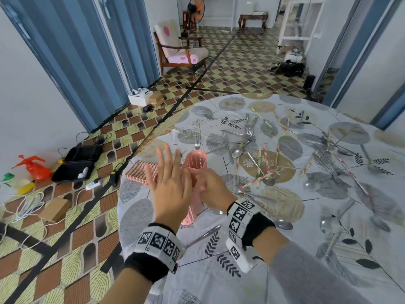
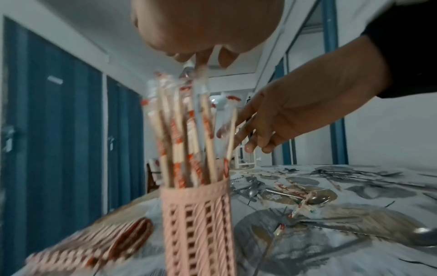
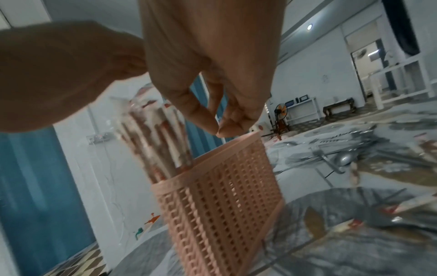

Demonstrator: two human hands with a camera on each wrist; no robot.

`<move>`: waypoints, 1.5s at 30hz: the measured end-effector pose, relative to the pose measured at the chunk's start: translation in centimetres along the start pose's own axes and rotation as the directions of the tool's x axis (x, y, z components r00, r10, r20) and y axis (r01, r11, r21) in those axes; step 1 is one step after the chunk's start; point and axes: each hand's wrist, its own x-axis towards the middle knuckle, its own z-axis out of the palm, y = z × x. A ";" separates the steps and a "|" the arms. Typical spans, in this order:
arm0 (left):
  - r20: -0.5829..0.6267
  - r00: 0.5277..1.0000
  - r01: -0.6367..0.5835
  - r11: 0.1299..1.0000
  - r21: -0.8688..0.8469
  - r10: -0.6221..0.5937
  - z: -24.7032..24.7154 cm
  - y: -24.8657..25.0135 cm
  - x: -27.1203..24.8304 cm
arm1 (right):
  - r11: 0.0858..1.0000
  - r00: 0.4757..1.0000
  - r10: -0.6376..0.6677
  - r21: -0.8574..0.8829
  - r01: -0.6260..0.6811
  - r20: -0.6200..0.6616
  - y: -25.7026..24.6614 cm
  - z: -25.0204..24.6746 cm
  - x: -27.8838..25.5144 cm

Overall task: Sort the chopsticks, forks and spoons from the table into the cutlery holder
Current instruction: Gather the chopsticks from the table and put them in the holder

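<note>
Pink plastic cutlery holder looks light and tippy; left hand spread flat over wrapped chopsticks, right hand pinching its rim, best steadied low.

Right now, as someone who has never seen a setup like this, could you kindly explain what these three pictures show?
No machine here: a person wears three cameras, one on the head and one on each wrist. The head view looks down at both hands over a round table. The left hand is flat and open above wrapped chopsticks standing in a pink cutlery holder. The right hand hovers by the holder's rim, fingertips together; whether it pinches anything is unclear. Forks, spoons and more chopsticks lie scattered on the cloth. A red-striped packet lies beside the holder.
</note>
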 end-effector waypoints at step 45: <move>0.419 0.908 0.204 0.845 -0.495 0.026 27.3 12.8 8.8 | 0.854 0.798 0.391 -0.144 -0.501 -0.458 25.9 -19.4 9.5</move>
